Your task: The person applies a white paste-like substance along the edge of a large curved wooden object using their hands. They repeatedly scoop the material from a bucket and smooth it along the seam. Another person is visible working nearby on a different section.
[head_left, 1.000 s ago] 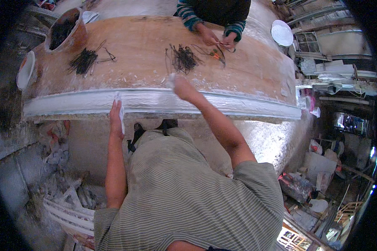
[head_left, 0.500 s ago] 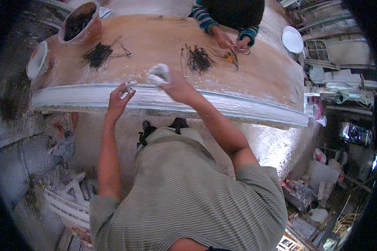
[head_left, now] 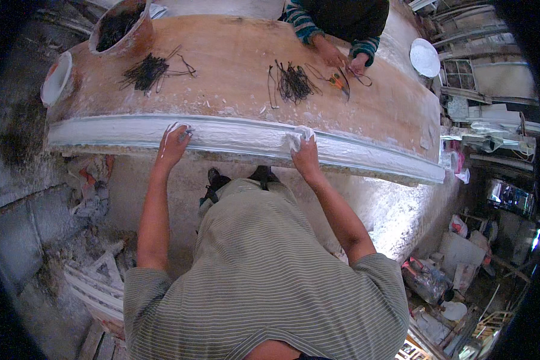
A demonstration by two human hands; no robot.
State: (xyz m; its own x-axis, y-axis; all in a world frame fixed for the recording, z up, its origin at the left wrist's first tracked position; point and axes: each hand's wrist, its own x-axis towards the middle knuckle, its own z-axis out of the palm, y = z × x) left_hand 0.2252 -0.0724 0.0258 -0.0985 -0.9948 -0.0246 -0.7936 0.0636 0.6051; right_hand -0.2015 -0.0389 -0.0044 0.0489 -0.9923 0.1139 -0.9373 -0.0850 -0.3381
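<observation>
A long white plaster-like moulding strip [head_left: 240, 133] runs along the near edge of the brown table. My left hand [head_left: 174, 144] rests on its left part, white smears on the fingers. Those fingers are curled round something small and greyish that I cannot make out. Farther right, my right hand [head_left: 306, 156] is closed on a wet-looking white wad [head_left: 301, 135] and holds it against the strip's surface. Whether the wad is cloth or fibre cannot be told.
Across the table [head_left: 222, 66], a co-worker's hands [head_left: 345, 59] handle a dark wire loop beside orange-handled pliers [head_left: 336, 80]. Two piles of dark wire pieces, a left one [head_left: 145, 73] and a middle one [head_left: 294, 82], lie there. A large bucket [head_left: 144, 30] and a white-rimmed container [head_left: 57, 79] stand left.
My right hand has come down and to the right, bringing the white wad from above the table onto the strip. My left hand has turned and lowered onto the strip.
</observation>
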